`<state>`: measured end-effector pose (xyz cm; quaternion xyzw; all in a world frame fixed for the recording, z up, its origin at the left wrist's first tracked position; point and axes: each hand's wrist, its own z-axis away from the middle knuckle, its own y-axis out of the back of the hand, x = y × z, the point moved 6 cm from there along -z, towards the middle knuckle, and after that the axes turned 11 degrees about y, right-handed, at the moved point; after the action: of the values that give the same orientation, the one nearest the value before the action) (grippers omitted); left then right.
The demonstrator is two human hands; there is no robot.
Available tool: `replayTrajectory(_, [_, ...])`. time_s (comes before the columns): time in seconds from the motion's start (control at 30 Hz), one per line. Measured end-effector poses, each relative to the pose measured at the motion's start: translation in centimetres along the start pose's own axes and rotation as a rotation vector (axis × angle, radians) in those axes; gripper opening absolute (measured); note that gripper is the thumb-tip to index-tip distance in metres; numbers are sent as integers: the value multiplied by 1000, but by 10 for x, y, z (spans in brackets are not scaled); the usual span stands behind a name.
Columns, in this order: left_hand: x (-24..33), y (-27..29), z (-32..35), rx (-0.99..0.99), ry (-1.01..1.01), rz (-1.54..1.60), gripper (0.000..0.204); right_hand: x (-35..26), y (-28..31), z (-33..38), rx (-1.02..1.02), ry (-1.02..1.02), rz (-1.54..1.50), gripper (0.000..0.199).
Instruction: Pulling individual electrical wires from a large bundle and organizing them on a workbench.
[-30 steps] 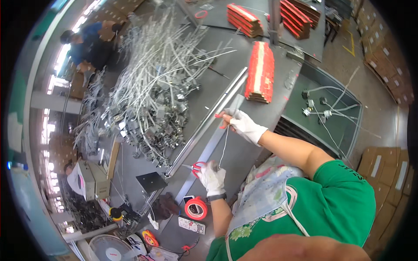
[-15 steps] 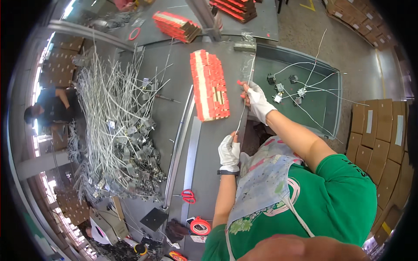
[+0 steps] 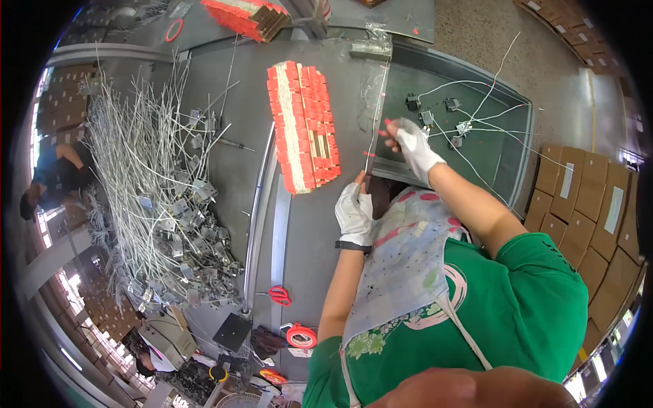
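Note:
My left hand (image 3: 355, 214), in a white glove with bare fingertips, grips the lower end of a thin white cable (image 3: 376, 119). The cable stretches away from me along the table edge, and a small red piece (image 3: 369, 154) sits on it just beyond my fingertips. My right hand (image 3: 416, 149), gloved the same way, hovers right of the cable with its fingers pinched on another small red piece (image 3: 388, 123). Left of the cable lies a stack of red-wrapped strips (image 3: 303, 126) with a pale band along it.
A large heap of white cables with metal-cased connectors (image 3: 183, 217) covers the left side. At right, a green-grey bin (image 3: 490, 163) holds several such cables. Red scissors (image 3: 279, 295), a red tape roll (image 3: 300, 335) and a metal bar (image 3: 260, 197) lie nearer. Cartons (image 3: 578, 204) stand at far right.
My right hand has come off the cable and moved slightly right. A red piece now shows on the cable by my left fingertips. The view has shifted, so the table things appear further left.

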<state>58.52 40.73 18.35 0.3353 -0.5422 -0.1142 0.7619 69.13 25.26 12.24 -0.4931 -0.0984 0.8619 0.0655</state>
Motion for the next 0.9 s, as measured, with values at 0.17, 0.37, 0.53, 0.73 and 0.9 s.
replayTrajectory(0.17, [-4, -10, -4, -45, 58, -28, 22, 26, -11, 37, -22, -62, -172, 34])
replayTrajectory(0.37, [-4, -12, -1, -57, 28, -17, 23, 36, -15, 24, -59, -53, -147, 43])
replayTrajectory(0.53, [8, 3, 10, -72, 27, 145, 25, 17, -24, 37, -111, -84, -48, 44])
replayTrajectory(0.73, [11, 32, 20, -208, 94, 467, 27, -36, -44, 66, -217, 115, -45, 36])
replayTrajectory(0.9, [-10, 71, 12, -725, 395, 604, 31, -68, -84, 104, -432, 267, -203, 32])
